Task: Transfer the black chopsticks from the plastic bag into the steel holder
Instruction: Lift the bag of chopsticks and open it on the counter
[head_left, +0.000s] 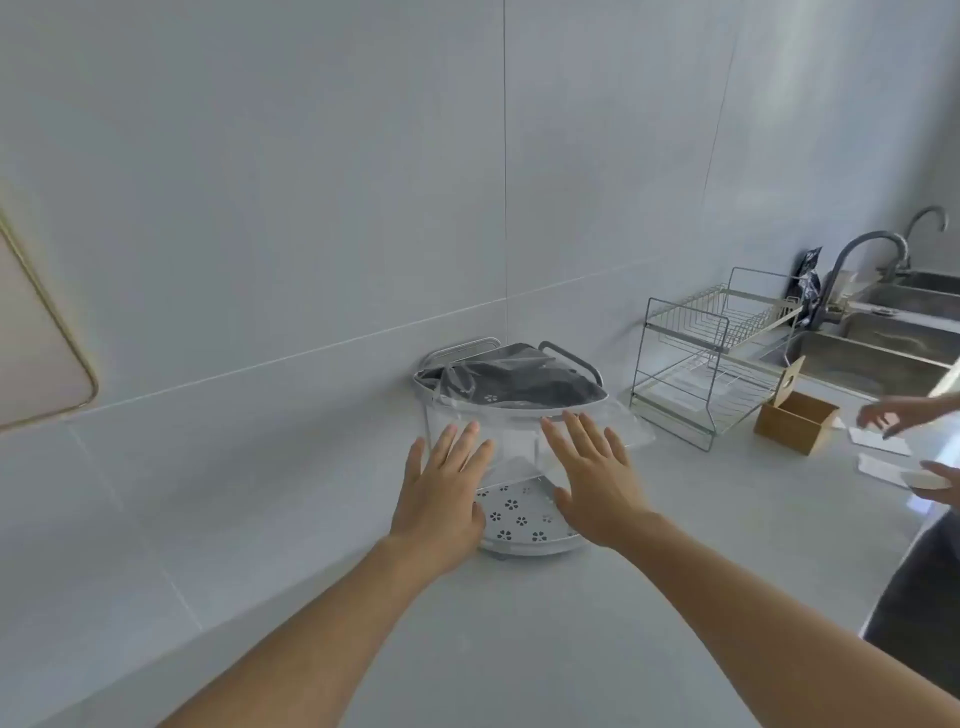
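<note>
Two flat hands by the rack

Left hand and right hand are spread wide, holding nothing, before the rack. The bag on top hides its insides.

No sleeves seen: both forearms bare to the frame edge. Left hand and right hand ungloved; no rings, watch or markings noted on fingers.

Soft daylight, slight blur, wide-angle warp

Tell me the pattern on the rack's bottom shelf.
Small flower-shaped cutouts on white bottom shelf, head view.
</note>
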